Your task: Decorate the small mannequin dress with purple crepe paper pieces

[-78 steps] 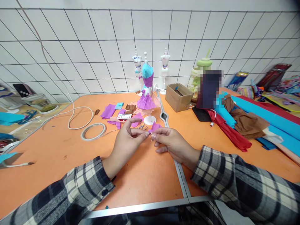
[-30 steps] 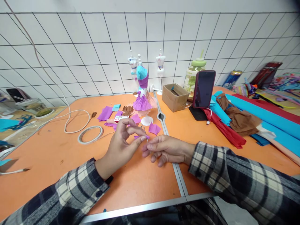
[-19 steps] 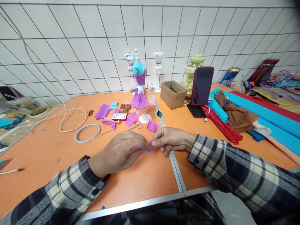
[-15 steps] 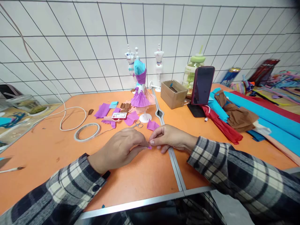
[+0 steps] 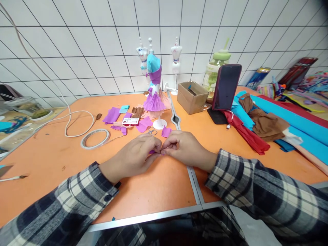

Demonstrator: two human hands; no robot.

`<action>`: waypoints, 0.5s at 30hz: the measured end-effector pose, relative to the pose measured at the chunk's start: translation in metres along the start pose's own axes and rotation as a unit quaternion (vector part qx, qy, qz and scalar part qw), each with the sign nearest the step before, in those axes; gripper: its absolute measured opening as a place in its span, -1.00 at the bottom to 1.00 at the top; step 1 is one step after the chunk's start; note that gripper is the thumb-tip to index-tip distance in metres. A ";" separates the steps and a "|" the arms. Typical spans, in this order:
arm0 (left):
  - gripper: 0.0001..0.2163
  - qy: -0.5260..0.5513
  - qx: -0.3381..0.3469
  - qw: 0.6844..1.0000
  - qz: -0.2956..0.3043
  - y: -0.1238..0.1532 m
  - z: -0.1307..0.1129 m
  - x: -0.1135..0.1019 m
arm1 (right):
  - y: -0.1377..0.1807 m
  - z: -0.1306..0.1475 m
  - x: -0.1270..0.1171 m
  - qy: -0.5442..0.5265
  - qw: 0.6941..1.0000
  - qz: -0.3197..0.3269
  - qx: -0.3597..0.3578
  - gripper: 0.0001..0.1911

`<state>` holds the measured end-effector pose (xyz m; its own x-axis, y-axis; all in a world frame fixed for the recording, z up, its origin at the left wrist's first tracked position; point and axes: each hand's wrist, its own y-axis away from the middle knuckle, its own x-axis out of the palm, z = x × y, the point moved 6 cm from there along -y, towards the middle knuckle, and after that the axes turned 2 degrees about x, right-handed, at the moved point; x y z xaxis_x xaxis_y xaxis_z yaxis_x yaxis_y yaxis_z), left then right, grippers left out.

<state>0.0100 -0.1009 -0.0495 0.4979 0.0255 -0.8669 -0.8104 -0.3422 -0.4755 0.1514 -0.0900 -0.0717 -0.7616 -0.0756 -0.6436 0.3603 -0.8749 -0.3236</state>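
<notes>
My left hand (image 5: 137,158) and my right hand (image 5: 186,148) meet fingertip to fingertip low over the orange table (image 5: 64,160). Both pinch one small purple paper scrap (image 5: 153,152), most of it hidden by the fingers. Just beyond the hands lie a loose purple paper piece (image 5: 166,131) and small scissors (image 5: 151,131). Farther back stands a little mannequin (image 5: 154,92) dressed in a teal top and a pleated purple paper skirt.
A tape ring (image 5: 94,138) and a white cable (image 5: 77,123) lie to the left. Purple, teal and brown paper scraps (image 5: 120,118) surround a small red card. A cardboard box (image 5: 192,97), a propped phone (image 5: 226,87), a green-lidded jar, and crepe paper rolls (image 5: 282,123) fill the right.
Both hands came down from mid-air to just above the table and closed tighter together around the purple scrap. The bigger purple piece was left on the table behind them.
</notes>
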 end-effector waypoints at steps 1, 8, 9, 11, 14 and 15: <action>-0.85 -0.004 -0.003 1.000 -0.006 0.000 0.000 0.002 | 0.001 0.003 0.000 0.024 1.000 -0.006 -0.015 -0.94; -0.69 0.121 -0.239 0.958 -0.099 0.004 0.019 0.004 | 0.012 0.021 -0.008 0.127 0.981 -0.104 -0.106 -0.89; -0.68 0.167 -0.281 0.936 -0.129 0.005 0.022 0.003 | 0.013 0.023 -0.009 0.130 0.978 -0.122 -0.113 -0.87; -0.65 0.284 -0.343 0.876 -0.185 0.008 0.026 0.005 | 0.015 0.027 -0.012 0.122 0.973 -0.156 -0.121 -0.84; -0.59 0.448 -0.376 0.776 -0.235 0.009 0.026 0.010 | 0.016 0.030 -0.018 0.072 0.970 -0.202 -0.114 -0.89; -0.57 0.484 -0.377 0.751 -0.245 0.009 0.025 0.011 | 0.016 0.029 -0.020 0.046 0.970 -0.214 -0.103 -0.91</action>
<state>0.0005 -0.0802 -0.0675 0.9661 -0.2477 0.0730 -0.2332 -0.9582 -0.1659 0.1567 -0.1162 -0.0436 -0.8174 0.3247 -0.4759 0.1285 -0.7025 -0.7000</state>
